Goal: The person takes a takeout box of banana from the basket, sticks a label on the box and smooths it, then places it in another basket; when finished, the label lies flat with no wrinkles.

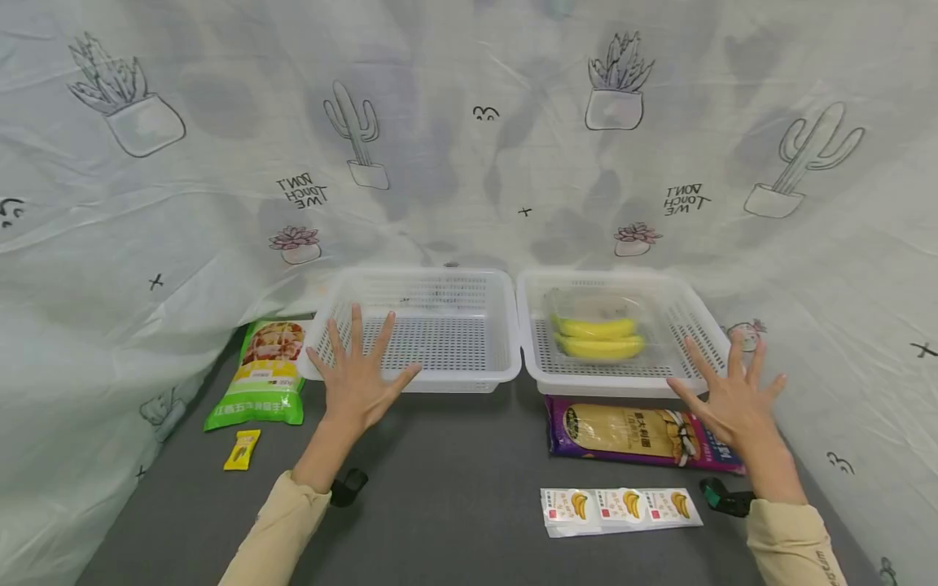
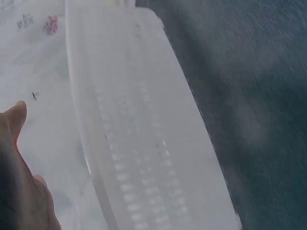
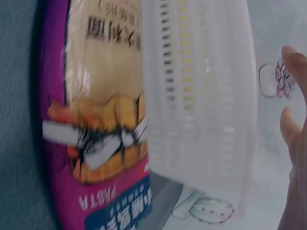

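My left hand (image 1: 359, 382) is held with fingers spread in front of the left white basket (image 1: 506, 358), which has a perforated bottom. Spread the same way, my right hand (image 1: 736, 407) hovers by the front right corner of the right white basket (image 1: 689, 301). Neither hand holds anything. Inside the right basket lies a clear plastic box (image 1: 564, 305) with yellow bananas (image 1: 601, 347). A purple pasta packet (image 1: 630, 431) lies in front of that basket, partly behind my right hand. Nearer me is a strip of banana stickers (image 1: 615, 509).
Left of the left basket lies a green food bag (image 1: 264, 382), with a small yellow packet (image 1: 242, 450) in front of it. All stand on a dark grey table (image 1: 454, 488). A white cloth (image 1: 454, 163) printed with cacti hangs behind and at the sides.
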The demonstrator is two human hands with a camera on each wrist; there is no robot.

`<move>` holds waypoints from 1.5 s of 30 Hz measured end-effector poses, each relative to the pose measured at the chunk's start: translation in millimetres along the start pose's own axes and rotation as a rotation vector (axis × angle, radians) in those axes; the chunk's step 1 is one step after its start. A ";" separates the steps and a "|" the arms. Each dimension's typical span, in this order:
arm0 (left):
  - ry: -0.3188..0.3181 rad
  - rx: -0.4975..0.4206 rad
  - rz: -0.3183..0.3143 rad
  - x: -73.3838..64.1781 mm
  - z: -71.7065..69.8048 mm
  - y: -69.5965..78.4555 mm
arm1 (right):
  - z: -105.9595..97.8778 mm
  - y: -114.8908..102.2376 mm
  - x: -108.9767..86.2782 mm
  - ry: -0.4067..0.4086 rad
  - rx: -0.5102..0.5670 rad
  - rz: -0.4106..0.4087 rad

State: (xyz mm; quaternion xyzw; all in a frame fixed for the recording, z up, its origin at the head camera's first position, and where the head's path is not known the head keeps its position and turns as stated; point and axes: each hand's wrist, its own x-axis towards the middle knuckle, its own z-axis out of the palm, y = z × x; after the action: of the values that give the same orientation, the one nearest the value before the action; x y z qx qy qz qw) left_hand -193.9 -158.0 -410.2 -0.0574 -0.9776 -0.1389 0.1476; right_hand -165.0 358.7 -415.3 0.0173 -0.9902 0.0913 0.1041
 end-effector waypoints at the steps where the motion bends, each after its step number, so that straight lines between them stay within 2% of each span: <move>1: -0.004 -0.008 0.006 -0.1 0.2 3.3 | 0.1 2.9 -0.4 -0.002 -0.002 -0.004; 6: -0.032 0.000 0.034 1.0 3.0 20.2 | 1.5 17.9 -0.4 -0.026 -0.004 -0.044; 10: -0.053 -0.002 0.061 3.8 10.6 33.9 | 3.2 28.5 0.1 -0.047 0.028 -0.080; 22: -0.088 -0.059 0.176 21.0 32.6 86.9 | -5.0 48.7 10.8 -0.087 0.057 -0.106; 27: -0.114 -0.089 0.213 29.0 37.9 108.0 | -9.7 55.5 13.0 -0.122 0.121 -0.077; 31: -0.123 -0.097 0.235 35.0 42.2 122.0 | -13.7 58.2 15.2 -0.186 0.191 -0.024; 36: -0.169 -0.114 0.251 41.8 47.4 135.8 | -18.0 60.1 19.7 -0.215 0.188 -0.005; 41: -0.205 -0.233 0.279 50.5 48.7 150.4 | -22.9 62.7 21.8 -0.198 0.161 0.003; 45: -0.213 -0.360 0.260 57.6 50.3 159.6 | -26.6 65.2 25.3 -0.197 0.157 0.006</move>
State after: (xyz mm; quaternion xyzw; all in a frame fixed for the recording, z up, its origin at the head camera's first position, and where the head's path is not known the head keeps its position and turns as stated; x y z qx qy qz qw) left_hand -237.9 13.0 -398.2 -0.2223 -0.9315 -0.2838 0.0476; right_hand -187.9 427.3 -396.0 0.0312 -0.9855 0.1670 0.0044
